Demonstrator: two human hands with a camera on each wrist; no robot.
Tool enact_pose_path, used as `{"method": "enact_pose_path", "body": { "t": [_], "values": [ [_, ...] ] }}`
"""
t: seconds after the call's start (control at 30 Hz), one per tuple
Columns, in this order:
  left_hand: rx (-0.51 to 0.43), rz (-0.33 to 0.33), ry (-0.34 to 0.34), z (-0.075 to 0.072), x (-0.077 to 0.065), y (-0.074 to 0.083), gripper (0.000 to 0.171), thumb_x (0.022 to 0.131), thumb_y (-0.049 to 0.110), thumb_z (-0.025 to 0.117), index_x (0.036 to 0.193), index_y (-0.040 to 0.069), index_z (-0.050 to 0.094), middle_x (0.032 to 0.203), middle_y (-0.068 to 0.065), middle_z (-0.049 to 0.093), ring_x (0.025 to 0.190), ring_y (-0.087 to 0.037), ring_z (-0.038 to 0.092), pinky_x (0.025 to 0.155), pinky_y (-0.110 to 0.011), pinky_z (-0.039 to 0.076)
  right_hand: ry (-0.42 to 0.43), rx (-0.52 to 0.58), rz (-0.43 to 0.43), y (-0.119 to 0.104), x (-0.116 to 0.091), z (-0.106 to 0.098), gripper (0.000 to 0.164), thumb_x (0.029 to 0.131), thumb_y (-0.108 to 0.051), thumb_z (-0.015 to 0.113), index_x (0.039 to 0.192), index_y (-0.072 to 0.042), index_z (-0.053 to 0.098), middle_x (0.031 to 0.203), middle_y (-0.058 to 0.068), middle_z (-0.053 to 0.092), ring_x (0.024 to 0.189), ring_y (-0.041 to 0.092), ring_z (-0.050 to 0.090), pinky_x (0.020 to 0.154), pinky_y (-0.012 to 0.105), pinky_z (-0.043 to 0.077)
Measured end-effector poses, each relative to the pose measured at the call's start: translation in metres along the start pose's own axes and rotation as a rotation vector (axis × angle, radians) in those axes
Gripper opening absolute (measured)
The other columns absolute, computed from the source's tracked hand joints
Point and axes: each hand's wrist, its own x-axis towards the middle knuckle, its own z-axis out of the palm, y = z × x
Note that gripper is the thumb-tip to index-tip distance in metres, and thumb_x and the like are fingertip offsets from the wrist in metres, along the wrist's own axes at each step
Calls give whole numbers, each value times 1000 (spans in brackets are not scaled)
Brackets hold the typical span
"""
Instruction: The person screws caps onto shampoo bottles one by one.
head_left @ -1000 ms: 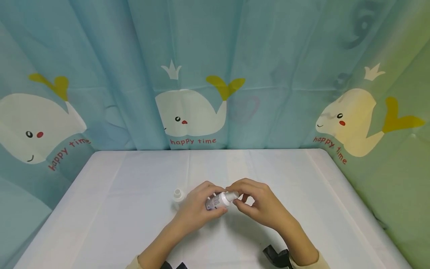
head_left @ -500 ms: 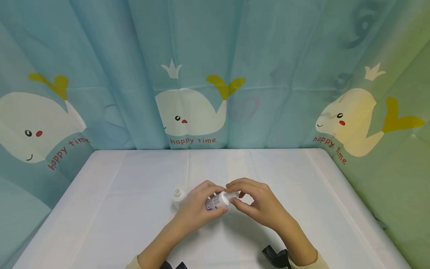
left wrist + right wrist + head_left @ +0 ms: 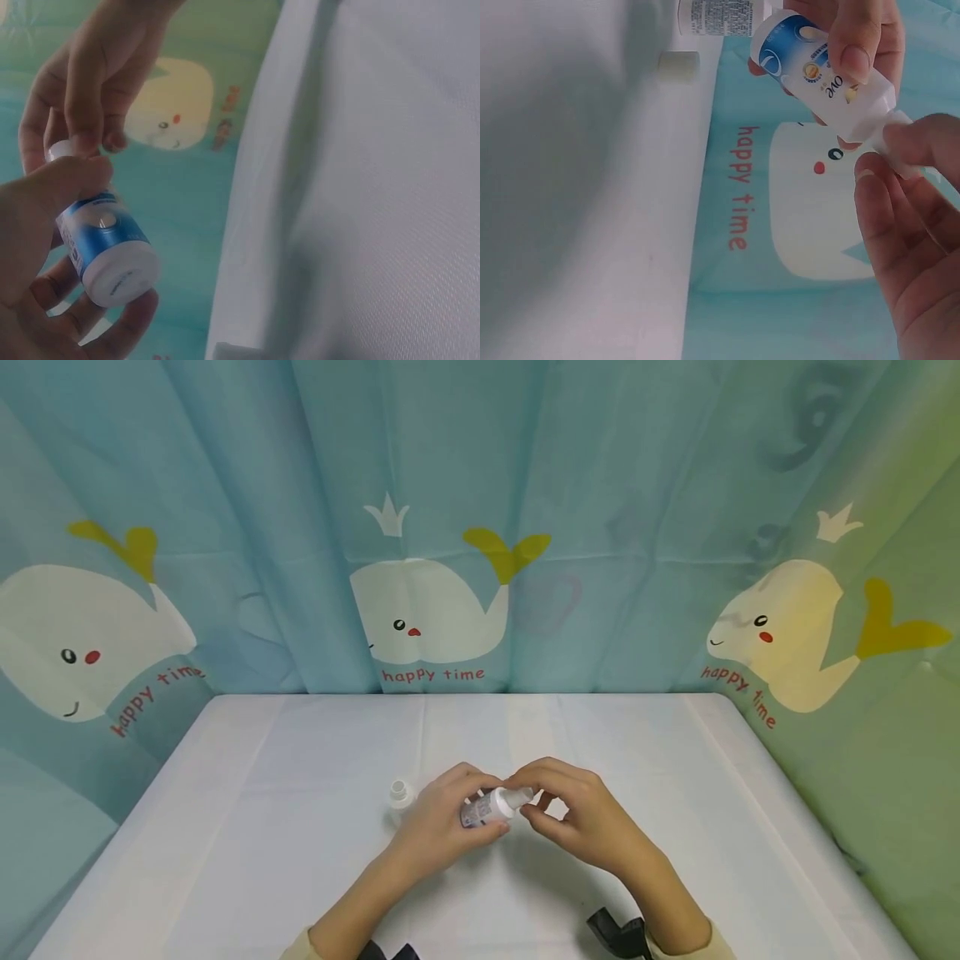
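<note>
My left hand (image 3: 442, 818) grips a small white bottle (image 3: 483, 810) with a blue-and-white label, tilted with its top toward my right hand (image 3: 577, 810). In the right wrist view, the thumb and fingers of the right hand pinch the narrow whitish cap (image 3: 896, 139) on the bottle's neck. The left wrist view shows the bottle's flat base (image 3: 121, 274) facing the camera, the left thumb lying along its side. A second white bottle (image 3: 400, 795), its mouth uncovered, stands upright on the table beside the left hand, which partly covers it.
In the right wrist view, a small white cylindrical cap (image 3: 679, 67) sits on the table near the second bottle. The white-covered table (image 3: 300, 827) meets a blue-green whale-print curtain (image 3: 600, 527) at the back. Black camera mounts (image 3: 618, 933) are worn at the wrists.
The right thumb and fingers shift slightly leftward along the cap, then back to its tip. The left hand and its bottle stay in nearly the same place.
</note>
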Motion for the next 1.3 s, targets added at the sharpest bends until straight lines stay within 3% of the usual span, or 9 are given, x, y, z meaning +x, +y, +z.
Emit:
{"method": "enact_pose_path", "body": {
  "t": [0.33,0.6,0.87,1.1,1.3],
  "values": [
    [18,-18,-9,0,-1,1,36,78,29,85,111,25,70,104,18,61,90,-2,56,74,-23,50,12,-47,12,2,-2,2,33,85,1,71,113,-17,69,120,-3,65,104,12,64,77,25,56],
    [19,-11,-8,0,0,1,37,78,29,85,112,26,70,103,18,61,89,-2,56,73,-22,50,34,-26,-42,0,1,5,30,85,1,73,109,-17,68,109,-7,67,95,8,63,71,22,55],
    [19,8,-7,2,-1,1,37,79,27,84,113,24,70,104,16,61,88,-3,56,72,-22,50,26,-57,39,0,-1,4,24,88,-9,75,110,-18,70,120,-3,64,102,11,64,80,23,55],
    [26,36,-5,4,-1,0,37,79,30,83,112,25,69,103,16,61,87,-3,55,70,-21,49,21,-20,-1,1,-1,4,20,88,-8,75,104,-19,70,109,-6,66,96,8,63,73,21,53],
    [20,26,0,3,-1,0,38,78,28,84,112,23,70,103,15,61,88,-3,56,71,-22,49,10,-25,-12,-1,-1,4,28,86,0,71,106,-18,69,110,-6,67,96,8,64,71,25,54]
  ]
}}
